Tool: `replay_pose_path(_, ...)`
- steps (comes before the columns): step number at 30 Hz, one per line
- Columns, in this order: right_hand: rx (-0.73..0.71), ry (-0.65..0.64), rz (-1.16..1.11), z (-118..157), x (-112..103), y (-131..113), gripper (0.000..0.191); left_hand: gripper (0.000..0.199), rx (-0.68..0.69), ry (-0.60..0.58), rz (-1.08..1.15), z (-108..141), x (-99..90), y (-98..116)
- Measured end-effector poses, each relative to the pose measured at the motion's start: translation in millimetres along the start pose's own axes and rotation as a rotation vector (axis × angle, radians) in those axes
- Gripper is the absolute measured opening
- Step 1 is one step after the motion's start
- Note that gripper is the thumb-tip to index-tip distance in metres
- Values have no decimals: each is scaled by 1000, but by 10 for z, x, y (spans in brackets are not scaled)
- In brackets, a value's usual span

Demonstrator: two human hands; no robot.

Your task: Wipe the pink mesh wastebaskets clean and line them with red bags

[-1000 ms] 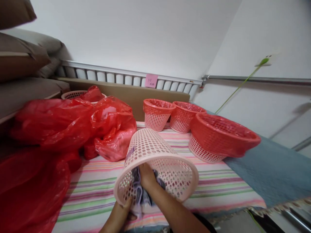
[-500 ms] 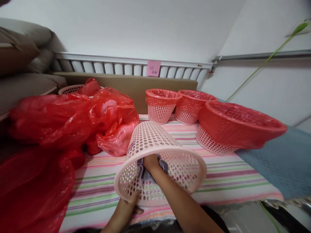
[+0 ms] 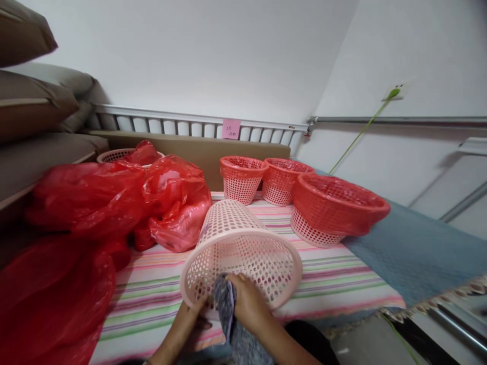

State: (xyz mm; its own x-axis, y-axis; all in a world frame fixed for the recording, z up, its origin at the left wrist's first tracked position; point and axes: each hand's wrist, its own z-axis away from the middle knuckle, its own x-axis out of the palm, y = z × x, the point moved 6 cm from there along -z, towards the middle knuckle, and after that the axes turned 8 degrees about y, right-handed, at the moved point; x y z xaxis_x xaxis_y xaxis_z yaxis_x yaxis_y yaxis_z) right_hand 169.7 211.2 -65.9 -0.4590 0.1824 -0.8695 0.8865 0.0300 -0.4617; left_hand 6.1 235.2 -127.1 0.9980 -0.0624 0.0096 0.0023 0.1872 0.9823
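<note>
A pale pink perforated basket (image 3: 236, 238) lies on its side on the striped cloth (image 3: 160, 294), its mouth facing me. My left hand (image 3: 190, 317) grips the lower left of its rim. My right hand (image 3: 247, 304) is at the basket's mouth and holds a grey cloth (image 3: 228, 314) that hangs down from the fingers in front of the rim.
Crumpled red plastic bags (image 3: 114, 197) cover the left side. Three red-lined baskets (image 3: 327, 203) stand at the back right, and another basket (image 3: 114, 154) sits behind the bags. A blue mat (image 3: 418, 248) lies to the right. Brown cushions (image 3: 34, 101) and a white rail (image 3: 171, 119) line the back.
My right hand has come out of the basket's inside to its mouth, drawing the grey cloth with it. My left hand stays on the rim.
</note>
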Motion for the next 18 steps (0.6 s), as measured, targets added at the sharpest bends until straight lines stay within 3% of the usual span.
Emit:
replay_pose_path(3,-2,49,-121,-99,-6,-120,63,56,145,58,-74,-53,-202,168)
replay_pose_path(6,-41,-70,-108,-42,334,-213,74,53,251,100,-189,-127,-351,182)
replay_pose_path(9,-55,0,-65,-7,584,-188,66,57,172,24,-217,-185,-330,-11)
replay_pose_path(12,-87,107,-105,-145,662,-126,55,64,18,-82,-167,-197,-239,-220)
replay_pose_path(18,-164,200,-71,-939,722,-5,51,77,-34,-53,-101,-218,-258,-321)
